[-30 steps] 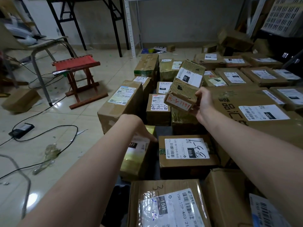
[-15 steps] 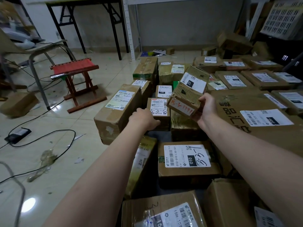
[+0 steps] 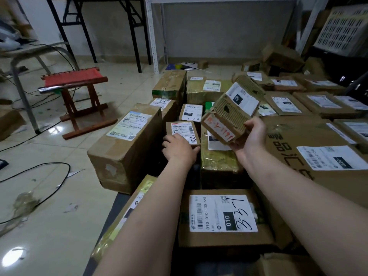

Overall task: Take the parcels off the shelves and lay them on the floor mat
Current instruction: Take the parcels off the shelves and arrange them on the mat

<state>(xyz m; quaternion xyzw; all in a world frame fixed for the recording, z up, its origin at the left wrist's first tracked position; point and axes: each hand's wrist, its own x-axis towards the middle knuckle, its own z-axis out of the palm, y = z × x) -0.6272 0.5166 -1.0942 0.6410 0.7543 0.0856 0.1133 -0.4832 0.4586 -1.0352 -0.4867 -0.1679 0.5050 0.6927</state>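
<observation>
Ribbed cardboard parcel (image 3: 229, 118) in right hand (image 3: 252, 136)

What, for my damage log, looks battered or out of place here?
The parcel tilted in the right hand has its outer paper stripped, baring corrugations. The long box shows a scuffed patch. Crumpled plastic lies on the tiles.

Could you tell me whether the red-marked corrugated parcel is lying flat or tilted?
Tilted: the right hand holds the corrugated parcel aloft, its red-marked end lowest.
</observation>
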